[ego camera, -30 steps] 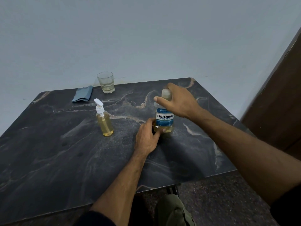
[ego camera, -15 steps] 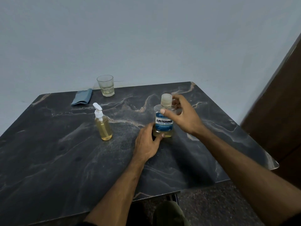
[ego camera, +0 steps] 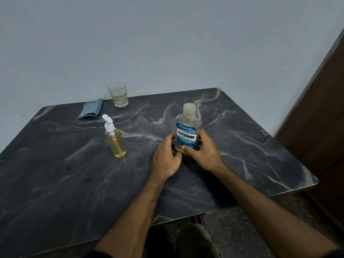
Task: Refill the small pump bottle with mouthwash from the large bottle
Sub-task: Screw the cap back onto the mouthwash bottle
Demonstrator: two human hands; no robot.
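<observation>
Mouthwash in a large bottle [ego camera: 188, 134] is seen upright near the middle of a dark marbled table [ego camera: 55, 183], held low on its body from both sides. Nearest the viewer, two bare forearms reach forward over the table's near edge. The left hand [ego camera: 165, 157] is wrapped around the bottle's lower left side, and the right hand [ego camera: 202, 152] is curled around its lower right side, thumb across the front below the blue label. A pale cap [ego camera: 189, 109] is seated on the bottle's neck. Well to the left, a small pump bottle [ego camera: 115, 139] of yellowish liquid is standing apart, its white pump on. Farther back, near the wall, a folded blue cloth [ego camera: 91, 108] is laid flat, and just beside it a drinking glass [ego camera: 117, 94] is placed.
</observation>
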